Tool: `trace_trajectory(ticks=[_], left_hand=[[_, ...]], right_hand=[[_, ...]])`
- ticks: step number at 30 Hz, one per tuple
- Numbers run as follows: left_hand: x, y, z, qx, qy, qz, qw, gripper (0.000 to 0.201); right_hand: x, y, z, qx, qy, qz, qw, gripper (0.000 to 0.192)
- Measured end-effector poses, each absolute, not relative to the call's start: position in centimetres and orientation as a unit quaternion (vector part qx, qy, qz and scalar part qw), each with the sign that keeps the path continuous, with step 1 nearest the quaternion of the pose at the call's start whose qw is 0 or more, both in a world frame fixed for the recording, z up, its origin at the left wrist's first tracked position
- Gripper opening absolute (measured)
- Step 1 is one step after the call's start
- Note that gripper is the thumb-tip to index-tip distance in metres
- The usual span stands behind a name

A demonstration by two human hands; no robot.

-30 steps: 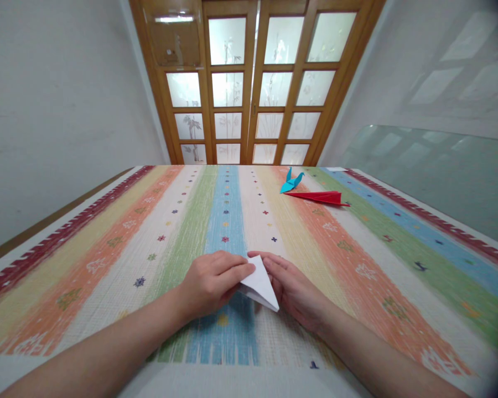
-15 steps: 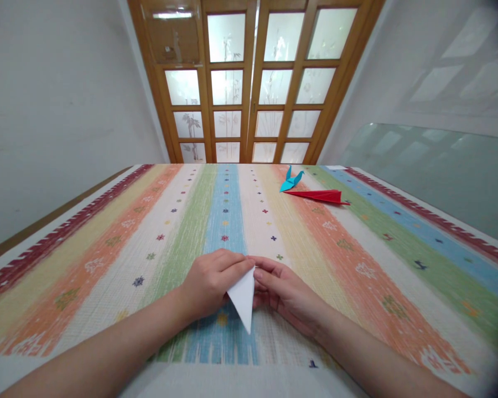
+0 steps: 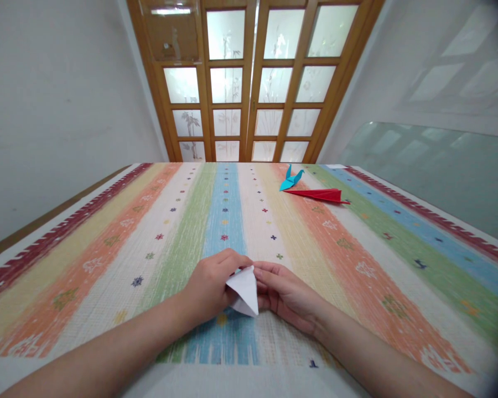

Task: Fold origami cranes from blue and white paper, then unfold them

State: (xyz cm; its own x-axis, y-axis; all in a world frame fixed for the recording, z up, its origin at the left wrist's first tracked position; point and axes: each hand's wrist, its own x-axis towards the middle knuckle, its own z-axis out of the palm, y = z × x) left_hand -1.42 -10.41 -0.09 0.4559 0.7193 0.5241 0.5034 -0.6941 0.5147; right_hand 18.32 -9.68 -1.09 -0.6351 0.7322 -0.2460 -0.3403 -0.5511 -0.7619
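A folded white paper triangle [image 3: 244,289] is pinched between both my hands just above the striped cloth, near the table's front. My left hand [image 3: 209,284] grips its left side, fingers curled over the upper corner. My right hand [image 3: 286,294] holds the right side, fingers tucked behind the paper. The paper's lower point faces me. Farther back on the right lie a blue paper crane [image 3: 291,179] and a flat red folded paper [image 3: 321,195], touching each other.
The table is covered by a cloth [image 3: 128,243] with long coloured stripes. Wooden doors [image 3: 249,83] with frosted panes stand behind the far edge. A glass sheet [image 3: 440,171] leans at the right wall.
The white paper has been turned and folded shorter between my hands. Its long point, hanging toward me half a second ago, is now a compact triangle. Both hands stayed in place.
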Motion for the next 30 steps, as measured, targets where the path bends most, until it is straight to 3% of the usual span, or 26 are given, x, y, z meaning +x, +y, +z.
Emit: trace_trajectory(ticks=[15, 23, 30], left_hand=[[-0.9, -10.7, 0.2, 0.669, 0.367, 0.423, 0.488, 0.041], [-1.7, -9.0, -0.2, 0.533, 0.380, 0.402, 0.640, 0.039], [-1.8, -8.6, -0.8, 0.531, 0.383, 0.364, 0.662, 0.051]], right_hand=[[18.5, -9.8, -1.1, -0.328, -0.363, 0.807, 0.329, 0.030], [19.4, -8.9, -0.9, -0.389, -0.348, 0.752, 0.404, 0.030], [20.0, -8.1, -0.9, -0.429, -0.386, 0.676, 0.458, 0.031]])
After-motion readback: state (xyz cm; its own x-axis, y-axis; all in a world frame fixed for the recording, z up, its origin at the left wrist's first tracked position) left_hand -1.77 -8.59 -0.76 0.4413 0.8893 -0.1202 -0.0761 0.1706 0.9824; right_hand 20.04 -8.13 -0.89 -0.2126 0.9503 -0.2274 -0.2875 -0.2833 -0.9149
